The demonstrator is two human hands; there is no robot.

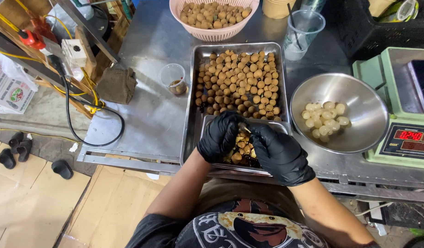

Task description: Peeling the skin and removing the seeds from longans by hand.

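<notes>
Left hand (220, 136), black-gloved, pinches one brown fruit (243, 126) against right hand (279, 154), whose fingers curl closed on it, above small tray (278, 126). Peeled fruit sits in steel bowl (354, 98) at 3 o'clock. Risk: wet gloves slipping could drop fruit among shells (239, 149).

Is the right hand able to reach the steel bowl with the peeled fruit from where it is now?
Probably yes: the right hand is beside the steel bowl, and nothing stands between them on the table.
</notes>
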